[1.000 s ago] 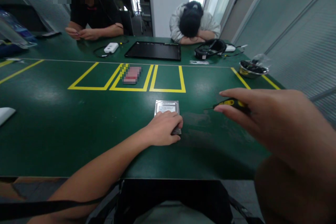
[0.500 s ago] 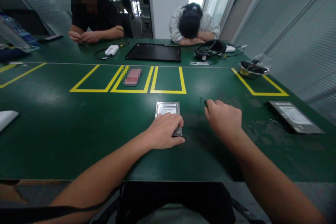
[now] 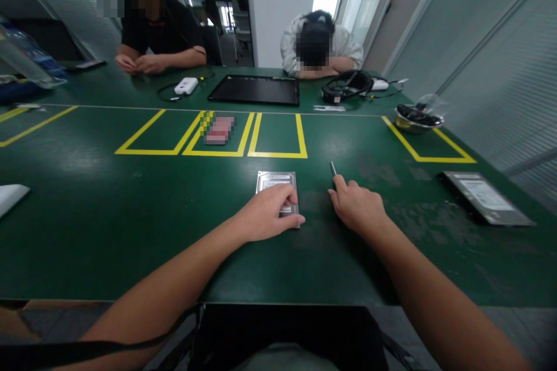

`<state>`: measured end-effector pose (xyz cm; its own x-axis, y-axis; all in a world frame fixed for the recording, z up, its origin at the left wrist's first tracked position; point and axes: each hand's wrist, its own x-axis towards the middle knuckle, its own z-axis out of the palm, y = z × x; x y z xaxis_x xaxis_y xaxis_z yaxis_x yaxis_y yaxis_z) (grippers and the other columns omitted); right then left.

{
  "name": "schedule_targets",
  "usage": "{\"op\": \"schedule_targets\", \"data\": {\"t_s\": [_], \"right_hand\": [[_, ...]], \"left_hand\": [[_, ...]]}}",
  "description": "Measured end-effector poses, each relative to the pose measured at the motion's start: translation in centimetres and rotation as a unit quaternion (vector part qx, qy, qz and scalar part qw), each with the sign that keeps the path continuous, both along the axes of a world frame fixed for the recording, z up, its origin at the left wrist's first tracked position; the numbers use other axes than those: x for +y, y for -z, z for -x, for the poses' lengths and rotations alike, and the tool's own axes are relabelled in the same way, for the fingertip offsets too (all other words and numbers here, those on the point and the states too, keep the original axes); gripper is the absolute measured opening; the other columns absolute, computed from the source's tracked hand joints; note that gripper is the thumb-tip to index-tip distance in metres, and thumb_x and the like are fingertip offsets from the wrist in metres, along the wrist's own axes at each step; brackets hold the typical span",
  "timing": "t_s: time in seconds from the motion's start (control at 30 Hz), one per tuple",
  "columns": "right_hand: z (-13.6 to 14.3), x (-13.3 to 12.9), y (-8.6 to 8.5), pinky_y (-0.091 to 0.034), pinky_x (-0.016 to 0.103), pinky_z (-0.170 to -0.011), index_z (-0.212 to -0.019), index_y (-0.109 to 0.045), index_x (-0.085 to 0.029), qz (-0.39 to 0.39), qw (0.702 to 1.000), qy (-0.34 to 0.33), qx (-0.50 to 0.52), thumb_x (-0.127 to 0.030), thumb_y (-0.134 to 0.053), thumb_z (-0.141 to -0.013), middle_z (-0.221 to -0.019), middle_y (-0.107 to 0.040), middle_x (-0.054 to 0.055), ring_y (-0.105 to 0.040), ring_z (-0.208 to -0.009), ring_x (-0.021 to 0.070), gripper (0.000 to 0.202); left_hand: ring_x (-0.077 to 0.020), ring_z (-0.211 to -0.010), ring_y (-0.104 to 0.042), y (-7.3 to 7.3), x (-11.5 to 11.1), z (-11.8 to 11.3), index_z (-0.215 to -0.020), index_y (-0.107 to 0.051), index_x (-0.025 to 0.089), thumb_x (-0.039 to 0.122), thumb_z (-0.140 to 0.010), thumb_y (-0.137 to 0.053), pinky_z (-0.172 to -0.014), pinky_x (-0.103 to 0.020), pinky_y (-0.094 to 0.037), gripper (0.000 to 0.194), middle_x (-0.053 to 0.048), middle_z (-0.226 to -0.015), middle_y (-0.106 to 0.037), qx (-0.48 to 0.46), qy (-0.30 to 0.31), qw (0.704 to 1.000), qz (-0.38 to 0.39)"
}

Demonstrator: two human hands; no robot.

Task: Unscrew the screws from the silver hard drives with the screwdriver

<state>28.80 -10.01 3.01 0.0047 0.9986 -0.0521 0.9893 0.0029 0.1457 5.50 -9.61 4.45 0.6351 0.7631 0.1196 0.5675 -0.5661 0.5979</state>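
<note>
On the green table, a silver hard drive [image 3: 276,177] with a white label lies flat in front of me. My left hand [image 3: 272,211] rests over its lower part, fingers curled onto the label and thumb by the near right corner. To the right, my right hand [image 3: 359,203] is closed around a slim metal tool [image 3: 333,168]. Only the tool's thin silver end shows beyond the index finger, pointing away from me. Its grip is hidden in the palm, so its exact kind is unclear. A gap separates the right hand from the drive.
A larger drive-like metal box [image 3: 487,197] lies at right. Behind it stands a metal bowl [image 3: 418,124] with dark items. Yellow tape marks [image 3: 278,155] cross the table; a blurred pinkish object [image 3: 220,130] lies within one. A black panel [image 3: 255,90] and two people are across the table.
My right hand has turned and shifted slightly left and nearer to me; more of the tool's silver end shows. My left hand has moved slightly left, still on the hard drive.
</note>
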Motion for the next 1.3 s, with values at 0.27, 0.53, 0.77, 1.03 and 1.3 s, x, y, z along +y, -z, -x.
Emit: {"op": "schedule_targets", "data": {"t_s": [0.27, 0.53, 0.77, 1.03, 1.3], "right_hand": [[0.0, 0.2, -0.3, -0.050, 0.038, -0.068, -0.124, -0.046, -0.015, -0.008, 1.000, 0.016, 0.022, -0.033, -0.028, -0.099, -0.103, -0.061, 0.015, -0.068, -0.086, 0.0289, 0.036], [0.6, 0.5, 0.5, -0.049, 0.037, -0.068, -0.128, -0.046, -0.018, -0.054, 0.998, 0.024, 0.010, -0.049, -0.031, -0.099, -0.110, -0.059, 0.016, -0.065, -0.092, 0.0293, 0.045], [0.6, 0.6, 0.6, -0.048, 0.037, -0.071, -0.144, -0.037, -0.022, -0.055, 0.998, 0.016, 0.024, -0.064, -0.029, -0.095, -0.119, -0.055, 0.017, -0.058, -0.103, 0.0320, 0.065], [0.5, 0.2, 0.6, -0.048, 0.038, -0.073, -0.143, -0.042, -0.022, -0.066, 0.997, 0.003, 0.040, -0.067, -0.026, -0.095, -0.122, -0.054, 0.017, -0.054, -0.107, 0.0327, 0.067], [0.4, 0.2, 0.5, -0.048, 0.039, -0.075, -0.145, -0.041, -0.023, -0.059, 0.997, 0.011, 0.056, -0.068, -0.023, -0.094, -0.126, -0.053, 0.018, -0.054, -0.109, 0.0330, 0.070]], "left_hand": [[-0.0245, -0.102, -0.050, 0.2, 0.9, 0.7, -0.101, -0.056, 0.018, 0.037, -0.086, -0.062, -0.091, -0.041, -0.044, 0.025, -0.008, -0.106, -0.055, 0.039, -0.147, 0.982, -0.115], [-0.0476, -0.140, -0.025, 0.1, 0.6, -0.6, -0.150, -0.024, 0.025, 0.059, -0.080, -0.064, -0.102, -0.059, -0.041, 0.087, -0.021, -0.155, -0.018, 0.143, -0.196, 0.966, -0.091], [-0.0601, -0.141, -0.012, 0.2, 1.1, -2.6, -0.156, -0.013, 0.032, 0.083, -0.071, -0.053, -0.094, -0.070, -0.042, 0.107, -0.019, -0.163, -0.006, 0.204, -0.193, 0.959, -0.049], [-0.0594, -0.142, -0.010, 0.6, 1.0, -3.9, -0.156, -0.017, 0.028, 0.068, -0.078, -0.057, -0.095, -0.070, -0.042, 0.095, -0.019, -0.163, -0.007, 0.249, -0.190, 0.947, -0.069], [-0.0565, -0.143, -0.010, 0.4, 0.8, -2.8, -0.155, -0.011, 0.035, 0.060, -0.075, -0.066, -0.093, -0.067, -0.045, 0.101, -0.017, -0.162, -0.011, 0.251, -0.179, 0.949, -0.068]]}}
